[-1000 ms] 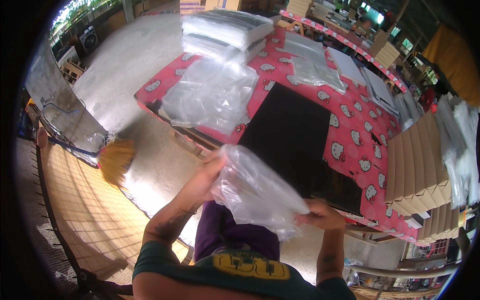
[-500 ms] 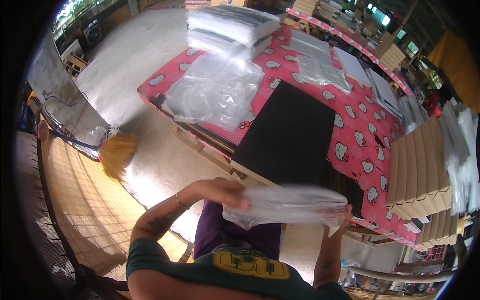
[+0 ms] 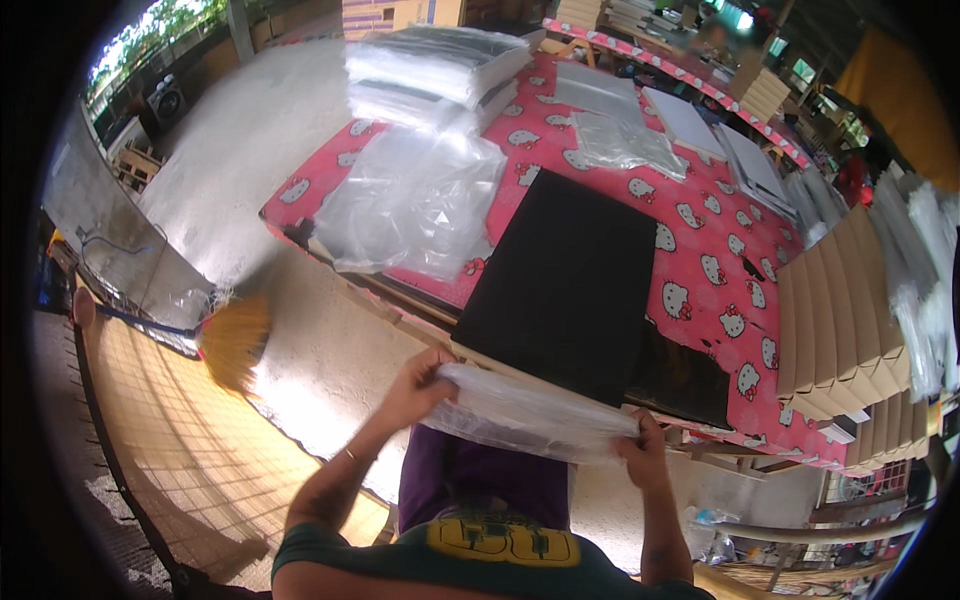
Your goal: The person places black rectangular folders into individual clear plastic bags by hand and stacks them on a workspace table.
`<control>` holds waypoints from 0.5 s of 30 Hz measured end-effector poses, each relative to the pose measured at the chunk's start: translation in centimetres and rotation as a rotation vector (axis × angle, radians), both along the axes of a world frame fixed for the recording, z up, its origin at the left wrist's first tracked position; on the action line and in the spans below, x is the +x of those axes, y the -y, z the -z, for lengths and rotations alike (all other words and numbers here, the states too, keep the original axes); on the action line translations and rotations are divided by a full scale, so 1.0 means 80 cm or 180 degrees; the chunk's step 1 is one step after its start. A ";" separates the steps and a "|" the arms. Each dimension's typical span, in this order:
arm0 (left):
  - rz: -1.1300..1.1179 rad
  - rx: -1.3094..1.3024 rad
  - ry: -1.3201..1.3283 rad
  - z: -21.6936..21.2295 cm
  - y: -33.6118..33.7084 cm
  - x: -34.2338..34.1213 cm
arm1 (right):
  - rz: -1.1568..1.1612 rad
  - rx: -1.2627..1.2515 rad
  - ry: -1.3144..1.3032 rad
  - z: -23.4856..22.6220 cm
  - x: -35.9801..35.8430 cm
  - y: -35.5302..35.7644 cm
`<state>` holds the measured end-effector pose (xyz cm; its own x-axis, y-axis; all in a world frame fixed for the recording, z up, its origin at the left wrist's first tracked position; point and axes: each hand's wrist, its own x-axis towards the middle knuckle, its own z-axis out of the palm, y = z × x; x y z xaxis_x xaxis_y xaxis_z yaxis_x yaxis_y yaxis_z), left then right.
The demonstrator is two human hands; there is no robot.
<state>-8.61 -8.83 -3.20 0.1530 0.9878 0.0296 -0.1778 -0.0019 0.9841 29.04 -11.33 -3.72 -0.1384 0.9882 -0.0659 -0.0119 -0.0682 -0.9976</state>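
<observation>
Stretched between my hands is a clear plastic bag point(image 3: 535, 418), hanging just in front of the table's near edge. My left hand point(image 3: 420, 385) pinches its left end, and my right hand point(image 3: 642, 440) grips its right end with the thumb on top. Right behind the bag lies a flat black panel point(image 3: 560, 285) with a pale side edge, angled on the pink table cover. Its near edge is next to the bag; whether the two touch I cannot tell.
A pile of clear bags point(image 3: 410, 200) lies left of the panel, with wrapped stacks point(image 3: 435, 75) behind. Folded brown cartons point(image 3: 840, 310) stand at the right edge. White boards point(image 3: 685, 122) lie farther back on the pink-covered table point(image 3: 690, 240). A broom point(image 3: 235, 340) leans at the left.
My hands have drawn the bag out straight and brought its left end up close to the panel's near edge. My right hand has shifted left. The view has tilted slightly.
</observation>
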 end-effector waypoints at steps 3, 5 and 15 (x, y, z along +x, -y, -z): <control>-0.1043 0.0100 -0.0528 -0.017 0.002 0.039 | 0.1239 0.0181 -0.0079 0.002 -0.055 0.006; -0.1452 0.0223 -0.0987 -0.028 -0.003 0.047 | 0.1545 0.0561 0.0230 0.001 -0.069 0.002; -0.0828 0.0416 -0.0048 -0.024 0.005 0.024 | 0.1425 0.0802 -0.0303 -0.015 -0.056 0.000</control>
<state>-6.69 -9.20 -1.30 -0.1034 0.9819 0.1587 -0.1400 -0.1724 0.9750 24.59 -11.34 -2.54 0.3076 0.9355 0.1739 -0.0764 0.2064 -0.9755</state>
